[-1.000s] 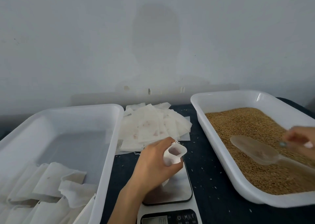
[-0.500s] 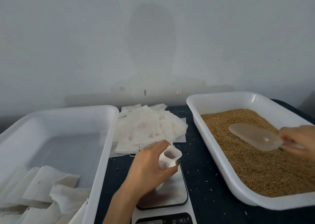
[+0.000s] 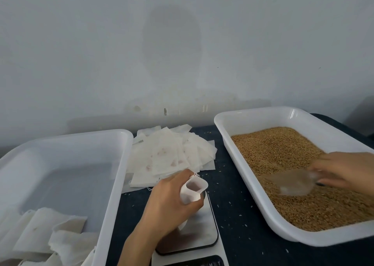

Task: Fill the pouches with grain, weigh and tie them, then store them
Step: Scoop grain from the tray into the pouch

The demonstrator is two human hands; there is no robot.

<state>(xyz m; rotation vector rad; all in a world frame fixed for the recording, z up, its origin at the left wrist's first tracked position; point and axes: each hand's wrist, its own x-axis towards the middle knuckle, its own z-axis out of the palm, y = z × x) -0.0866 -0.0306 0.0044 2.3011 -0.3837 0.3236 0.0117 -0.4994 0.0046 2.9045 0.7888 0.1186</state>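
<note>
Now our left hand [image 3: 168, 203] grips the small white fabric pouch [image 3: 192, 190], fingers curled round its body so the mouth stands open and turned toward the grain. That grip is unchanged from a second ago. The pouch hangs just above the steel-topped kitchen scale [image 3: 202, 229], and we cannot see any grain in it.

What has changed is on the other side. Our right hand [image 3: 342, 170] clasps the handle of the translucent plastic scoop [image 3: 291, 182]. Half a second ago the blade rode flat over the golden-brown grain [image 3: 283, 148]. It has since dropped nearer to us and dug into the heap, and it is blurred with motion. We judge a scoopful is being loaded, so this pouch's filling is only starting, and weighing and tying are still to come.

The grain lies in a white plastic tray [image 3: 263, 122] on the dark blue table [image 3: 242, 215]. Flat empty white pouches [image 3: 172, 154] are piled behind the scale. A second white plastic tray [image 3: 66, 138] on the left holds more pouches.
</note>
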